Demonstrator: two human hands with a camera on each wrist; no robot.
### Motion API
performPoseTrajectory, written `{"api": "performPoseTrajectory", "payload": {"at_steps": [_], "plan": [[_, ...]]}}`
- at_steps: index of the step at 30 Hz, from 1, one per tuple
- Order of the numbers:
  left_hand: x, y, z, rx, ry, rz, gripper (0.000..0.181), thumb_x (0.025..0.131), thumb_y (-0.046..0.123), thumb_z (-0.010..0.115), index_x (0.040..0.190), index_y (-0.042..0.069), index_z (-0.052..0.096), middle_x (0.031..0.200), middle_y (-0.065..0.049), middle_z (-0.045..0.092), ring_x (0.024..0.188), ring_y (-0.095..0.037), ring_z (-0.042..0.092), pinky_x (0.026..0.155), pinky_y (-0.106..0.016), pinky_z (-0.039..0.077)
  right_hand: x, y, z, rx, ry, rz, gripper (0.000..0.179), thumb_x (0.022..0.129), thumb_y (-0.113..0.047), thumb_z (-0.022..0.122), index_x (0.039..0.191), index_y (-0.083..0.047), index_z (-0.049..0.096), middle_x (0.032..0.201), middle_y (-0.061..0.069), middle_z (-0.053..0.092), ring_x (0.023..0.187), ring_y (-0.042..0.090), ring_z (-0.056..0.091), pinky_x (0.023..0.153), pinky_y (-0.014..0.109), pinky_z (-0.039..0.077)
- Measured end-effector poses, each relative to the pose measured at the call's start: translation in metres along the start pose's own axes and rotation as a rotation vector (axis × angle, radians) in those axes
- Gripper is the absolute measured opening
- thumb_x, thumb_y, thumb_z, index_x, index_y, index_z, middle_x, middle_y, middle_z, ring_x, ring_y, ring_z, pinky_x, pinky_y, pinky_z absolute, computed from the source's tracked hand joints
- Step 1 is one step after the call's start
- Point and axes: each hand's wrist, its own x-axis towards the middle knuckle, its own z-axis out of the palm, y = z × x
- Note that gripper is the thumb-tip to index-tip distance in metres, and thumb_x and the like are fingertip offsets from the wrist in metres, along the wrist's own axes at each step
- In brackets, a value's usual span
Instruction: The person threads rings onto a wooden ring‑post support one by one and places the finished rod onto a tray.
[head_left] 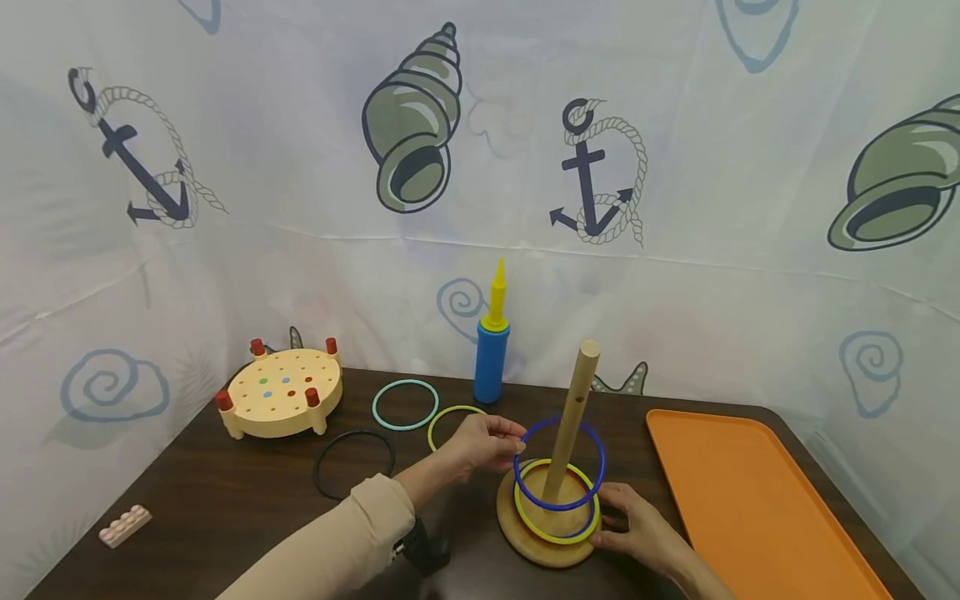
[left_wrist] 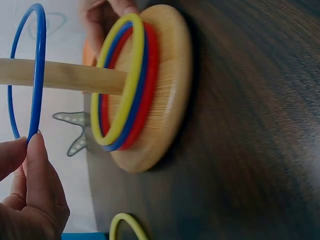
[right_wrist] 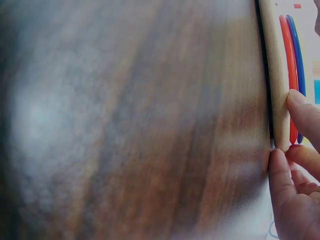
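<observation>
My left hand [head_left: 480, 446] pinches a blue ring [left_wrist: 38, 75] between thumb and fingers. The ring encircles the upright wooden post [head_left: 573, 408], raised above the stacked rings. On the round wooden base [head_left: 513, 529], around the foot of the post, lie a yellow ring [left_wrist: 134, 75] on top, a second blue ring [left_wrist: 144, 75] under it and a red ring [left_wrist: 152, 60] lowest. At the base's right side, my right hand [head_left: 641, 525] grips its edge, one finger at the red ring and others at the rim in the right wrist view.
Left of the base lie a light yellow ring [head_left: 431, 433], a teal ring [head_left: 405, 427] and a black ring [head_left: 318, 471]. Behind stands a blue hand pump [head_left: 491, 367]. An orange tray [head_left: 750, 500] is right; a pegged wooden board [head_left: 285, 387] and pink block [head_left: 125, 526] are left.
</observation>
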Motion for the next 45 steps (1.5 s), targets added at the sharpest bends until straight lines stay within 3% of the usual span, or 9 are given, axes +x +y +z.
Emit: {"api": "performPoseTrajectory", "payload": {"at_steps": [6, 13, 25, 45], "plan": [[0.002, -0.012, 0.006, 0.022, 0.006, -0.020, 0.019, 0.084, -0.001, 0.066, 0.103, -0.006, 0.065, 0.081, -0.006, 0.064, 0.067, -0.010, 0.063, 0.071, -0.039, 0.058, 0.000, 0.000, 0.000, -0.021, 0.024, -0.025, 0.060, 0.078, -0.017, 0.076, 0.127, 0.009, 0.051, 0.129, 0.032, 0.040, 0.120, 0.051, 0.041, 0.089, 0.035, 0.052], [0.004, -0.022, 0.011, 0.059, 0.021, -0.059, 0.016, 0.084, -0.002, 0.065, 0.099, -0.004, 0.067, 0.077, -0.003, 0.061, 0.062, -0.009, 0.059, 0.063, -0.031, 0.058, 0.000, 0.000, 0.000, -0.021, 0.024, -0.023, 0.062, 0.078, -0.018, 0.077, 0.126, 0.010, 0.051, 0.129, 0.032, 0.040, 0.120, 0.051, 0.041, 0.089, 0.034, 0.052], [0.005, -0.028, 0.017, 0.117, 0.048, -0.102, 0.014, 0.084, -0.001, 0.065, 0.097, -0.003, 0.069, 0.076, -0.003, 0.061, 0.060, -0.008, 0.057, 0.057, -0.024, 0.056, 0.001, 0.000, -0.001, 0.006, 0.011, 0.011, 0.074, 0.077, -0.020, 0.077, 0.129, 0.018, 0.041, 0.130, 0.035, 0.037, 0.121, 0.053, 0.040, 0.089, 0.031, 0.052], [0.003, -0.033, 0.019, 0.101, 0.043, -0.120, 0.014, 0.083, 0.002, 0.068, 0.096, -0.003, 0.068, 0.076, -0.004, 0.063, 0.061, -0.008, 0.061, 0.058, -0.026, 0.057, 0.001, 0.001, 0.000, 0.017, 0.014, -0.010, 0.069, 0.078, -0.017, 0.077, 0.130, 0.015, 0.044, 0.128, 0.033, 0.039, 0.119, 0.052, 0.042, 0.089, 0.032, 0.052]]}}
